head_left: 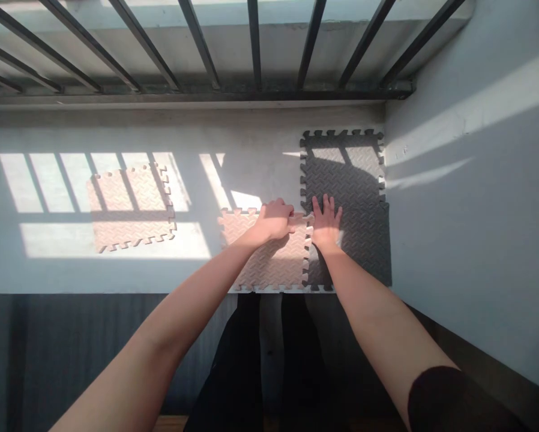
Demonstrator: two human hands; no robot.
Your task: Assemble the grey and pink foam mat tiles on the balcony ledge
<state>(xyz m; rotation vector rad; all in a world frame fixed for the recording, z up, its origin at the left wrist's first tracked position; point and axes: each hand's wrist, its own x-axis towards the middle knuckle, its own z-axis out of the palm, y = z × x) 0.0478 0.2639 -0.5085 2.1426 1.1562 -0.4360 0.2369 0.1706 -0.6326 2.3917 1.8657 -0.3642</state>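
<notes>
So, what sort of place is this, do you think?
Probably a balcony: black metal railing bars run along the far side, with sunlight striping through them onto a bare concrete floor, where interlocking foam mats lie.

**Hands hemmed in by railing and wall**

Iron railing bars stand past the far edge of the concrete ledge, and a wall rises just beside the dark foam tiles. The left hand and right hand sit close together; a strip of concrete offers passage leftward, up to the loose cream foam tile.
</notes>
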